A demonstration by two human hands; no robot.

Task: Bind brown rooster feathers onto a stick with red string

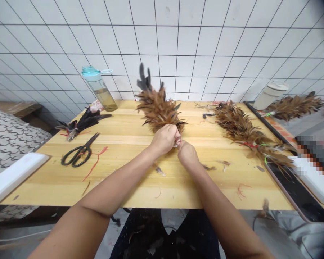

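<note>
A dense bundle of brown rooster feathers (157, 110) with dark tips stands up from my left hand (164, 139), which grips its lower end. My right hand (187, 154) sits close against the left, its fingers pinching the same base. A small pale and red bit of thread (177, 142) shows between my hands. The bundle's stem is hidden inside my fingers. Black-handled scissors (79, 153) lie on the wooden table (129, 183) left of my hands, out of reach of my fingers.
A long brown feather strip (245, 131) with coloured ties lies at right. A bunch of black feathers (83, 120) lies at left. A water bottle (99, 88) stands at the back by the white tile wall (178, 43). Loose feather bits and red threads (95, 162) lie scattered.
</note>
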